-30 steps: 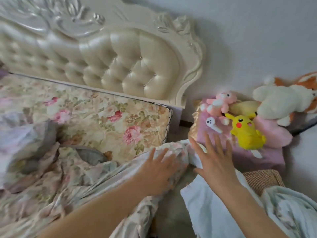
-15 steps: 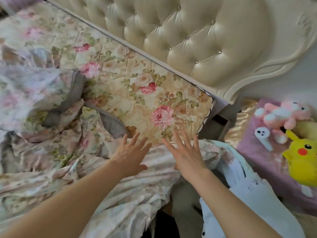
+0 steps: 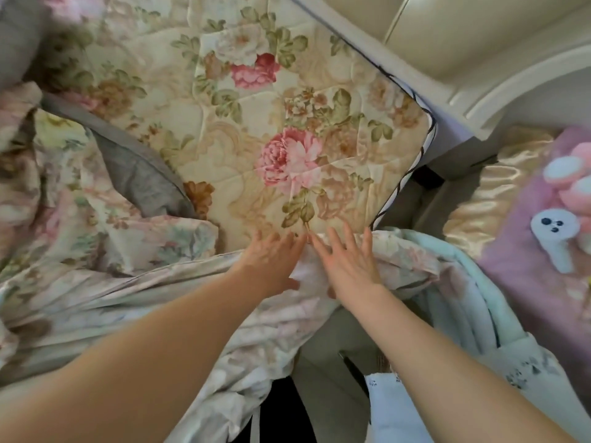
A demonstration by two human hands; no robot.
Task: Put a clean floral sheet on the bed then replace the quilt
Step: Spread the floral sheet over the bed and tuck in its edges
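The bare mattress (image 3: pixel 271 129), quilted with pink roses, fills the upper middle; its corner sits at the right by the headboard. A pale floral sheet (image 3: pixel 134 302) lies crumpled over the near side of the bed and hangs off the edge. My left hand (image 3: pixel 271 266) and my right hand (image 3: pixel 348 266) lie flat side by side on the sheet's edge at the mattress corner, fingers spread and pointing toward the headboard. Neither hand grips the cloth. A grey-backed floral cover (image 3: pixel 137 174) is bunched at the left.
The cream headboard (image 3: pixel 463 43) runs along the top right. Beside the bed stands a pink-covered stand (image 3: pixel 527 251) with plush toys, one a small white figure (image 3: pixel 555 231). A light blue cloth (image 3: pixel 473 298) hangs between bed and stand.
The view has tipped down and closer to the mattress corner. Both hands moved forward along the sheet to the corner and now lie nearer each other.
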